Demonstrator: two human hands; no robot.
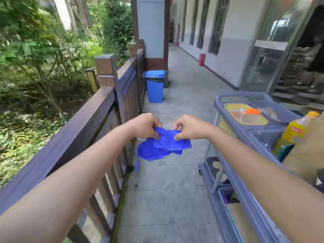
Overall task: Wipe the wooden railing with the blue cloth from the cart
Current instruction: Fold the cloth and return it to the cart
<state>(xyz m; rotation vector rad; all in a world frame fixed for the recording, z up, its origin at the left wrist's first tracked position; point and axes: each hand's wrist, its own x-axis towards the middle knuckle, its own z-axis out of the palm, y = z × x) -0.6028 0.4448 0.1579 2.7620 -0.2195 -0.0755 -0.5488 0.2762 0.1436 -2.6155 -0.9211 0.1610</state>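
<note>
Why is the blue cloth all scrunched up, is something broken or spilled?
Nothing looks broken or spilled. The blue fuzzy cloth is only bunched because the left hand and right hand pinch its top edge in mid-air. It is not touching the dark brown wooden railing beside it.

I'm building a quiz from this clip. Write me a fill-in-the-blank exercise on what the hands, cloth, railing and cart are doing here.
1. The blue cloth is held by ____ hands, the left hand and the right hand.
2. The wooden railing runs along the person's ____ side.
3. The cart stands on the person's ____ side.
4. The cloth is ____ touching the railing.

Missing words: both; left; right; not
</note>
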